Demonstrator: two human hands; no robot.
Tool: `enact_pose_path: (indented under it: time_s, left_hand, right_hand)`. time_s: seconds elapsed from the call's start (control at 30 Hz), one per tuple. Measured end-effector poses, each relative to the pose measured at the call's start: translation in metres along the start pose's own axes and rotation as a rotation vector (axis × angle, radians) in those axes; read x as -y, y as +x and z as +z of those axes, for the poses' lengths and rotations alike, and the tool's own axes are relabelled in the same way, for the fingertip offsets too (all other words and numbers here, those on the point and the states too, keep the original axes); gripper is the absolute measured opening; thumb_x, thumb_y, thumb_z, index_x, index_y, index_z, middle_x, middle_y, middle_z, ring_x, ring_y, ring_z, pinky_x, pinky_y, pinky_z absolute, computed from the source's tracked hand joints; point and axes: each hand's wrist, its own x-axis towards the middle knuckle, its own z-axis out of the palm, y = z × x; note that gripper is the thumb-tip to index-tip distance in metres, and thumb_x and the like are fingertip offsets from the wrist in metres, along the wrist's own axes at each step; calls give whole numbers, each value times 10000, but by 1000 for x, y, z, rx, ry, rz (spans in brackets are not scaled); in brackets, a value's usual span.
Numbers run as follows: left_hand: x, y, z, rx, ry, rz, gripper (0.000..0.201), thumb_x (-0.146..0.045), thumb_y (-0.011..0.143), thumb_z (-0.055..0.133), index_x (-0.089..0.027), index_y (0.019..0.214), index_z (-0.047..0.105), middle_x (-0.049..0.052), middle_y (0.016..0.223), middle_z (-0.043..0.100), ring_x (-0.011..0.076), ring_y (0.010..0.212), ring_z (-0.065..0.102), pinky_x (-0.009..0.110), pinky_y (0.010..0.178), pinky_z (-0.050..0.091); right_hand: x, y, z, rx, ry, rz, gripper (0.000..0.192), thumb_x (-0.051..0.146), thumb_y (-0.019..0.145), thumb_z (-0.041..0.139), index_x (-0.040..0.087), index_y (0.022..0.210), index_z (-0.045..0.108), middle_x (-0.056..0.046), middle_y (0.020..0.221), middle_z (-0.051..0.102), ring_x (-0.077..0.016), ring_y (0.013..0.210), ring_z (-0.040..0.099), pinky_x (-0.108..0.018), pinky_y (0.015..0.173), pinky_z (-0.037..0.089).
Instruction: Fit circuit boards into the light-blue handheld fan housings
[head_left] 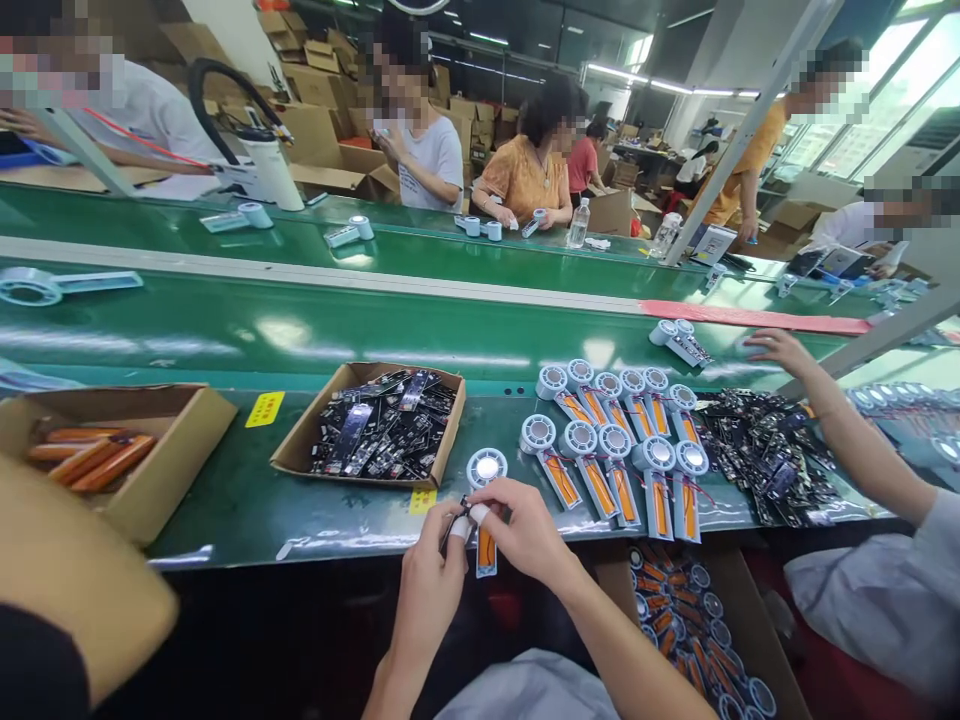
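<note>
Directly in front of me a light-blue handheld fan body (487,468) lies at the table's front edge, an orange battery showing in its handle. Over that handle my left hand (437,562) pinches a small dark circuit board (451,524), mostly covered by fingers. Fingertips of my right hand (523,524) close together at the board's upper end; what exactly they grip is hidden. White coverings wrap both thumb tips. To the left sits a cardboard tray (280,458) filled with black circuit boards (379,425). Several fan bodies with orange batteries (581,440) lie in rows to the right.
A cardboard box (180,470) with orange batteries (101,455) stands left, near another person's arm (67,590). Loose circuit boards (772,455) lie right, below a co-worker's hand (780,350). A box of fan bodies (694,630) is below the edge. Beyond runs a green conveyor (420,325).
</note>
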Motion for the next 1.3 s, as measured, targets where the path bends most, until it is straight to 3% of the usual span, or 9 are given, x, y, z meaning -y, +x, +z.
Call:
enact_pose_path:
  time_s: [0.13, 0.33, 0.53, 0.8, 1.03, 1.13, 1.3]
  left_hand:
    - [3, 0, 1, -30, -29, -4, 266, -421, 859, 443, -230, 981, 582, 51, 822, 715, 212, 664, 668, 292, 567, 476]
    - [3, -2, 2, -37, -32, -42, 272, -422, 848, 461, -227, 1015, 551, 107, 928, 750, 268, 842, 719, 332, 644, 529]
    - [4, -3, 3, -57, 0, -27, 305, -403, 874, 444, -212, 1080, 562, 122, 963, 773, 259, 813, 740, 335, 644, 552]
    - [16, -5, 7, -98, -9, 130, 386, -429, 900, 470, -184, 1079, 709, 110, 1031, 779, 205, 688, 723, 279, 554, 550]
    - [24, 12, -9, 69, -190, 70, 379, -444, 853, 574, -172, 1037, 763, 81, 912, 783, 152, 567, 653, 242, 494, 541]
    - [25, 20, -14, 113, -203, 97, 354, -431, 825, 595, -186, 996, 785, 86, 942, 792, 153, 574, 650, 245, 497, 544]
    - [26, 23, -14, 125, -198, 105, 356, -442, 815, 596, -195, 982, 791, 94, 987, 796, 174, 615, 678, 267, 520, 563]
  right_hand:
    - [-4, -4, -4, -44, -277, -239, 259, 43, 908, 535, 187, 1032, 711, -84, 992, 694, -207, 953, 642, -331, 853, 539]
    - [-6, -4, -3, 7, -488, -269, 212, 56, 929, 543, 194, 1022, 674, -81, 982, 647, -221, 925, 583, -333, 823, 535]
    - [-6, -4, -3, -42, -535, -302, 221, 44, 924, 535, 186, 1024, 671, -77, 969, 601, -216, 890, 541, -325, 776, 511]
    - [-7, -7, 8, -157, -673, -351, 184, 79, 950, 498, 160, 936, 662, -91, 936, 589, -223, 826, 507, -341, 726, 480]
    - [-5, 6, -15, 73, -542, -309, 258, 95, 960, 551, 195, 1172, 656, -80, 1017, 610, -217, 928, 543, -325, 810, 490]
    - [-2, 11, -24, 165, -527, -328, 225, 102, 959, 572, 195, 1126, 692, -73, 998, 615, -207, 904, 540, -315, 790, 477]
    - [-6, 9, -19, 154, -517, -345, 189, 110, 978, 536, 161, 1061, 698, -83, 974, 636, -211, 880, 539, -331, 787, 473]
